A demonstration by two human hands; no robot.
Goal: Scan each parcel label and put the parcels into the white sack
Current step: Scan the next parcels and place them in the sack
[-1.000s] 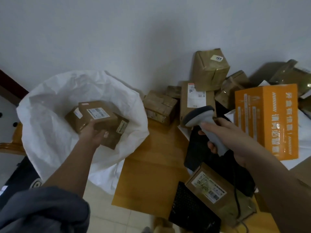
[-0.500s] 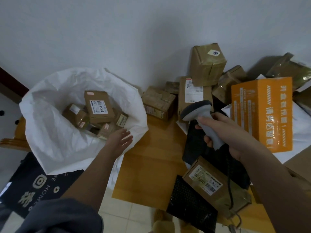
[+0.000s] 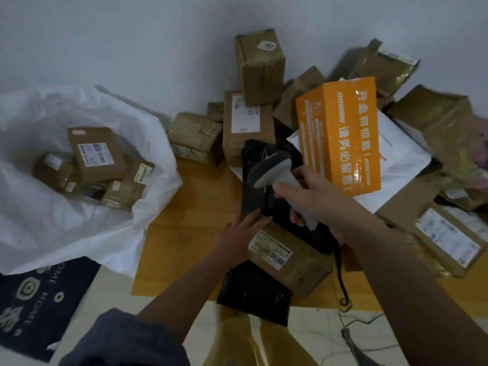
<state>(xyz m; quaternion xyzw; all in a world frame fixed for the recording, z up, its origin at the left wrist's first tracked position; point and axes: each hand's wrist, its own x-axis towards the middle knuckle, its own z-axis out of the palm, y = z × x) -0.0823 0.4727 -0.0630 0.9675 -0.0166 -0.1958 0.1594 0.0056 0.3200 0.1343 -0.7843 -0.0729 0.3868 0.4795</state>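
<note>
— Parcels first: how many are in the white sack at nine o'clock?

— I count about five brown boxes inside, like this labelled box on top. That part looks done.

— And what is left?

— Lots. A big pile sits on the table from twelve to three o'clock, with an orange box in it. I think we are not even halfway.

— What are my hands doing?

— My right hand has its grip tight round the scanner. My left hand has straight, loose fingers and touches the next parcel at its near-left corner, by a black bag. Its label faces up, near the middle. I'd scan it next.
</note>
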